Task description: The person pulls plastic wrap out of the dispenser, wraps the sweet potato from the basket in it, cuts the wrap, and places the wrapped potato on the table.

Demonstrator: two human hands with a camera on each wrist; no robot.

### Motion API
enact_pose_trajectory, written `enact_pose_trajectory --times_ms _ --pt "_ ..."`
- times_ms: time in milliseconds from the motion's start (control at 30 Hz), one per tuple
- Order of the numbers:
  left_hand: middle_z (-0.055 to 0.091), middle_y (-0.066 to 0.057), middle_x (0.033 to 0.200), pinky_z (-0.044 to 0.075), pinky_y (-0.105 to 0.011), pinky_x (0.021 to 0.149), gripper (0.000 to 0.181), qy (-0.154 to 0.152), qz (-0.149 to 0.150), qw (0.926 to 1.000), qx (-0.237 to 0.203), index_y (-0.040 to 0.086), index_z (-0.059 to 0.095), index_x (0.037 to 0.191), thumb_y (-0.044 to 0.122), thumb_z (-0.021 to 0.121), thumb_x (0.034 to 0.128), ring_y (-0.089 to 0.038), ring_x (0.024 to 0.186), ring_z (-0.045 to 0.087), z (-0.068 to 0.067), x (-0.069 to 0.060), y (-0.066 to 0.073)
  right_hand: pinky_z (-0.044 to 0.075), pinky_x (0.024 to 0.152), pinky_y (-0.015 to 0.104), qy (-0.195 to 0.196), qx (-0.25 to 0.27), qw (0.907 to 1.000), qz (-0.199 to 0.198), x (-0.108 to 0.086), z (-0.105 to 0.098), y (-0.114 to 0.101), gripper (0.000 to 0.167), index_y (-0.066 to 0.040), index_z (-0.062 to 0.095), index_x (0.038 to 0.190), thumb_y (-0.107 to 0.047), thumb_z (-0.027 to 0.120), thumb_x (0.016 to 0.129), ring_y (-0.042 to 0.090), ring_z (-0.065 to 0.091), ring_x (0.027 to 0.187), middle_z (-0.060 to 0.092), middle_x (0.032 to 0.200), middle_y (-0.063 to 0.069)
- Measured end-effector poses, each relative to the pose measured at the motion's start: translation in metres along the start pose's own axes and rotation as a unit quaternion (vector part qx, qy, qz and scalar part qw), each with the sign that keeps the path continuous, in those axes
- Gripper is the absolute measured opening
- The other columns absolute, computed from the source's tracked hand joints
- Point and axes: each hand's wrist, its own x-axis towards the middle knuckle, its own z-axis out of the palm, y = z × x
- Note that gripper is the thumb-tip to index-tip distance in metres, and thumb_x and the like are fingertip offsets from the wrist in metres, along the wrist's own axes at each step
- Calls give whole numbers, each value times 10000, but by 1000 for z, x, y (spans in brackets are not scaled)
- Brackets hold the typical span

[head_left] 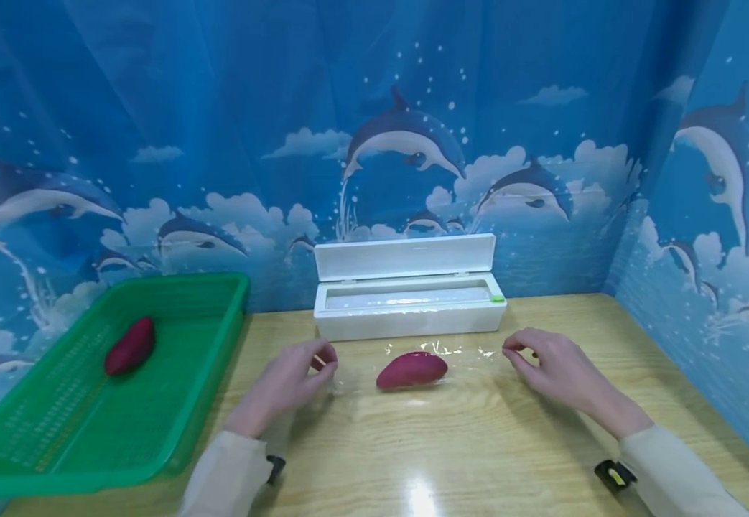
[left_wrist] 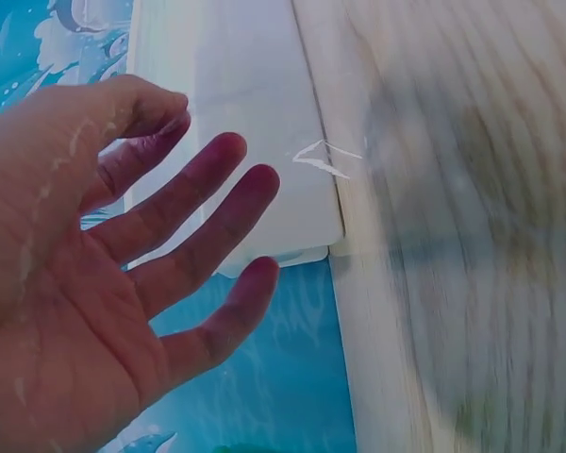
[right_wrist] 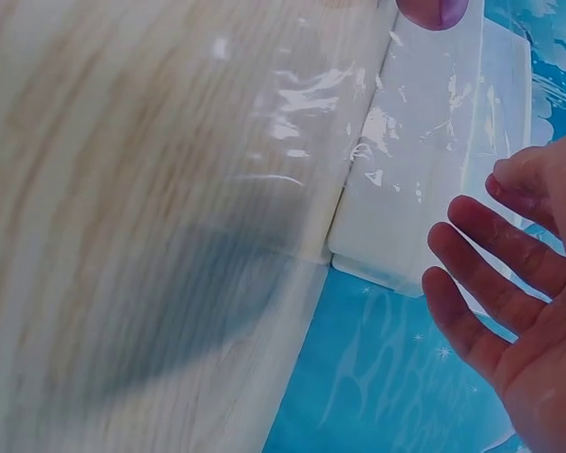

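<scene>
A clear sheet of cling film [head_left: 477,355] stretches between my two hands, showing mostly as glints and creases. My left hand [head_left: 293,380] pinches its left side between thumb and index finger, while the other fingers [left_wrist: 193,241] are spread loosely. On the right, my right hand [head_left: 558,370] pinches the opposite side the same way; its other fingers [right_wrist: 491,283] hang relaxed. A purple-red sweet potato [head_left: 411,370] lies on the table between the hands, under or just in front of the film; I cannot tell whether they touch. Behind it stands a white cling film box [head_left: 413,322], lid raised, with a roll inside.
A green plastic basket [head_left: 183,431] stands at the left, holding another purple-red sweet potato [head_left: 131,347]. The wooden table [head_left: 361,459] runs back to a blue dolphin-print curtain [head_left: 271,108], which also closes off the right side. A light green piece [head_left: 497,298] sits at the box's right end.
</scene>
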Motion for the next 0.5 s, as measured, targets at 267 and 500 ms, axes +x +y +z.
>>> enact_pose_trajectory --times_ms 267,500 --pt "718 12 969 603 -348 824 105 79 -313 9995 55 162 693 1042 180 712 940 -144 937 679 1 11 0 600 736 390 -436 102 9983 364 10 7 5 88 -103 758 1002 -89 712 928 186 730 867 771 937 -3" --pt "719 1 955 590 -328 770 89 83 -293 9992 255 165 689 1009 197 719 932 -134 881 663 5 15 -8 611 798 434 -682 324 9963 419 14 15 10 85 -104 756 982 -81 709 915 178 725 870 768 920 -11"
